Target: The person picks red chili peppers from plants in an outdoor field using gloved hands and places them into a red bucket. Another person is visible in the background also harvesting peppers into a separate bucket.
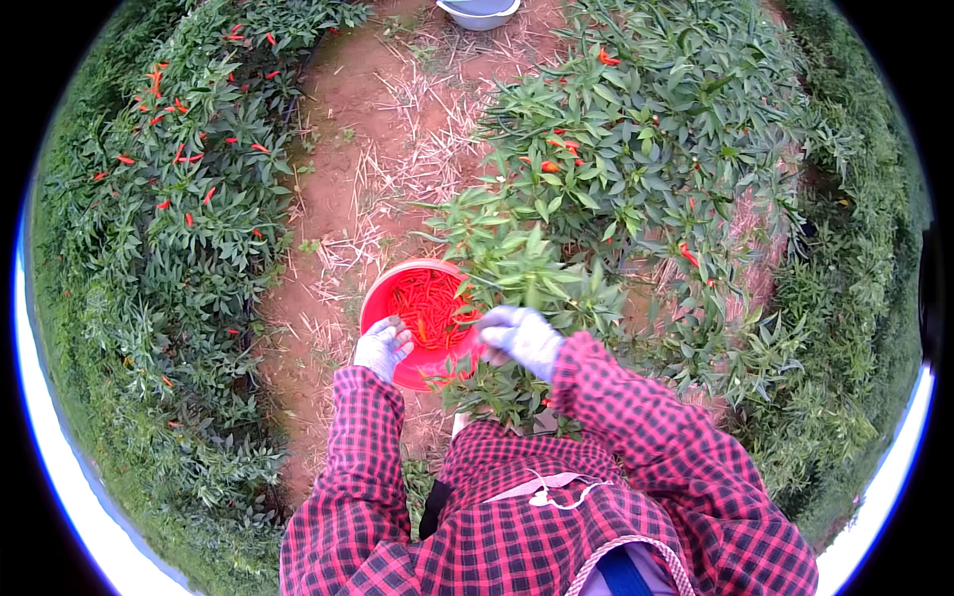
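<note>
A round red bucket [428,372] stands on the soil between the plant rows, with many red chili peppers [428,305] inside. My left hand [384,347], in a pale glove, is over the bucket's left side, fingers bent; whether it holds anything I cannot tell. On the other side, my right hand [518,339], gloved too and slightly blurred, is at the bucket's right rim beside a leafy pepper plant [529,268]. Its fingers are curled, and their contents are not clear. Leaves hang over part of the bucket's right edge.
Pepper plants with red fruit [209,195] line the left side. More bushes with orange-red peppers [550,166] grow at the right. Dry straw [425,164] lies on the reddish soil path. A pale basin [481,16] stands at the top edge.
</note>
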Motion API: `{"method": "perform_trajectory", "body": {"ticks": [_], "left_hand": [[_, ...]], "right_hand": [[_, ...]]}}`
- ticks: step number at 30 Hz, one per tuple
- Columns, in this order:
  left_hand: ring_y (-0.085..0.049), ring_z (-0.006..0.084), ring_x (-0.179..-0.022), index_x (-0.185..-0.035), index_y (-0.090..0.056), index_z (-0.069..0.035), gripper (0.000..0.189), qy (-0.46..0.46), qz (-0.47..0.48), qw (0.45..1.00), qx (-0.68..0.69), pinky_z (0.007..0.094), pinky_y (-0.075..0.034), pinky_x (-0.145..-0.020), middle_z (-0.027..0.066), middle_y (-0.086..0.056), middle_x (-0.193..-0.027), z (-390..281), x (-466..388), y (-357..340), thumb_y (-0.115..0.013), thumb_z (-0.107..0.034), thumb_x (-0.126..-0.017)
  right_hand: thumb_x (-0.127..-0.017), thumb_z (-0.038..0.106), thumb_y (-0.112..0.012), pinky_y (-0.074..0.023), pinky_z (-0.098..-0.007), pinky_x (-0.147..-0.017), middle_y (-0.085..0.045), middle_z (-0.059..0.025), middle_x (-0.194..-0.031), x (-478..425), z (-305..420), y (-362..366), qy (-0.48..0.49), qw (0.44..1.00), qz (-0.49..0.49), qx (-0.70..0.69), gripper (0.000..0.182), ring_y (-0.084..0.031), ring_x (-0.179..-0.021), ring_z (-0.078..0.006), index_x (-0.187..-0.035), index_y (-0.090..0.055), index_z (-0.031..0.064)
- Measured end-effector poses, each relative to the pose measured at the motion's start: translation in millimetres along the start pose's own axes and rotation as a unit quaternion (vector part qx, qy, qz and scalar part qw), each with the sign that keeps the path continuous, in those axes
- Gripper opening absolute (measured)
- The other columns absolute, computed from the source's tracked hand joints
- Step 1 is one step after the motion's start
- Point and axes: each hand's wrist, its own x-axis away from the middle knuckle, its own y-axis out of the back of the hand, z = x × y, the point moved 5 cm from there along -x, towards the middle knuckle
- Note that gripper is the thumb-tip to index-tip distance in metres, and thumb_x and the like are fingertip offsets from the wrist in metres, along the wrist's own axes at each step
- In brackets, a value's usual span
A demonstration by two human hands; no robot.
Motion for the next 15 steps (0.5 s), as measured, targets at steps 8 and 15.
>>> {"method": "perform_trajectory", "body": {"ticks": [8, 15], "left_hand": [[-0.052, 0.0095, -0.063, -0.096, -0.054, -0.004, 0.012, -0.234, -0.181, 0.947, -0.124, 0.0221, -0.045, -0.053, 0.0030, -0.056, -0.076, -48, -3, -10, -0.049, -0.002, -0.085], [-0.057, 0.0130, -0.082, -0.102, -0.056, 0.000, 0.019, -0.323, 0.280, 0.878, -0.216, 0.0258, -0.047, -0.077, 0.0058, -0.060, -0.094, -50, 114, -351, -0.053, -0.009, -0.085]], "right_hand": [[-0.084, 0.008, -0.050, -0.0464, -0.0224, -0.049, -0.061, -0.0087, -0.079, 95, 59, 153, 0.192, 0.907, -0.354, -0.124, 0.015, -0.056, -0.058, -0.0119, -0.095, -0.055, -0.0011], [-0.074, -0.003, -0.050, -0.0470, -0.0257, -0.059, -0.061, -0.0066, -0.071, 108, -71, 307, 0.018, 0.860, -0.507, 0.049, 0.017, -0.057, -0.064, -0.0146, -0.086, -0.062, -0.0028]]}}
